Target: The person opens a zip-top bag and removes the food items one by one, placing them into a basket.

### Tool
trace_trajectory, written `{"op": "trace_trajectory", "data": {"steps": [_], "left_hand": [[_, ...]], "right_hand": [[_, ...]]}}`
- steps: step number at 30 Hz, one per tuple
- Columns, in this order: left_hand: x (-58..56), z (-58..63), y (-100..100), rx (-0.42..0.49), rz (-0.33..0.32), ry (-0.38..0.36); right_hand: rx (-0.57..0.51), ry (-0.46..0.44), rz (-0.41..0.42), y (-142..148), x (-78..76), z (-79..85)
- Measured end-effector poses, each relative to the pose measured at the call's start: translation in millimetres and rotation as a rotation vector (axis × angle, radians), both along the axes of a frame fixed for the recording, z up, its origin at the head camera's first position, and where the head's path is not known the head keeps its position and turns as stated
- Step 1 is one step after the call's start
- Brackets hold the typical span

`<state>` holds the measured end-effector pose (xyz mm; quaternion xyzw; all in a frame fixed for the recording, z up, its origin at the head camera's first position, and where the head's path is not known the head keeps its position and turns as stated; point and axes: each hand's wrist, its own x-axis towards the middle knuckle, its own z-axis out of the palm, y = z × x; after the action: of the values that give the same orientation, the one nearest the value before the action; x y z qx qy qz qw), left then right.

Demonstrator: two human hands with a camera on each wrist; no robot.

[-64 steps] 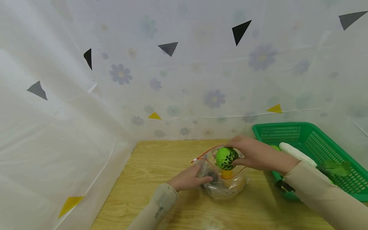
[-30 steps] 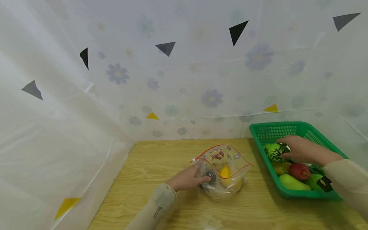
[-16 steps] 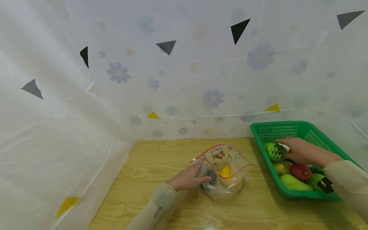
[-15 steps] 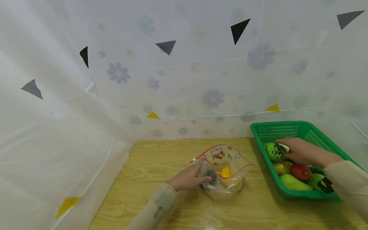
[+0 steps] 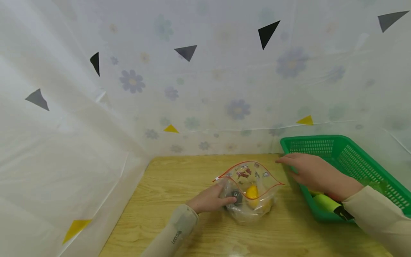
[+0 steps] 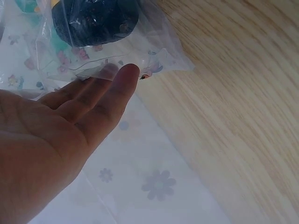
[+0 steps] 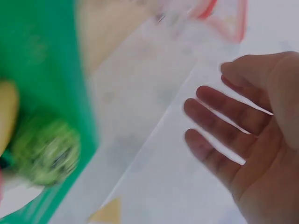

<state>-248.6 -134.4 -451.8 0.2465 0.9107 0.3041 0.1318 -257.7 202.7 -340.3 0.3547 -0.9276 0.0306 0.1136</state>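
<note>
A clear zip bag [image 5: 248,212] with a red-edged mouth stands gaping on the table, holding a yellow fruit [image 5: 252,192] and a dark round item [image 6: 96,21]. My left hand [image 5: 210,199] is at the bag's left side, its straight fingers touching the plastic in the left wrist view. Over the left rim of the green basket [image 5: 369,162] hovers my right hand [image 5: 316,173], fingers spread and holding nothing. The bumpy green fruit, like a custard apple [image 7: 46,151], lies blurred in the basket in the right wrist view; my right hand hides it in the head view.
More produce sits in the basket, including a light green fruit [image 5: 325,203] and a leafy piece [image 5: 375,185], partly behind my right forearm. The wood-grain table [image 5: 173,178] meets a flower-printed white sheet [image 5: 205,89] at the back and left.
My right hand carried the bumpy green fruit from above the bag into the basket and let it go. It has since moved left, toward the bag. My left hand stayed at the bag.
</note>
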Motion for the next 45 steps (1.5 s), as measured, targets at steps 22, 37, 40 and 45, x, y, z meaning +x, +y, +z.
{"op": "trace_trajectory", "data": {"steps": [22, 37, 40, 45], "left_hand": [[1.7, 4.6, -3.8, 0.036, -0.017, -0.005], [-0.9, 7.8, -1.1, 0.056, -0.059, 0.028], [-1.7, 6.4, -1.4, 0.061, -0.065, 0.041], [-1.4, 4.1, -2.2, 0.043, -0.06, 0.055]], "right_hand": [[0.184, -0.35, 0.263, -119.3, -21.1, -50.8], [0.171, -0.432, 0.207, -128.3, -32.0, -73.6], [0.168, -0.443, 0.178, -130.0, -32.5, -75.2], [0.152, -0.455, 0.195, -132.9, -35.2, -79.5]]}}
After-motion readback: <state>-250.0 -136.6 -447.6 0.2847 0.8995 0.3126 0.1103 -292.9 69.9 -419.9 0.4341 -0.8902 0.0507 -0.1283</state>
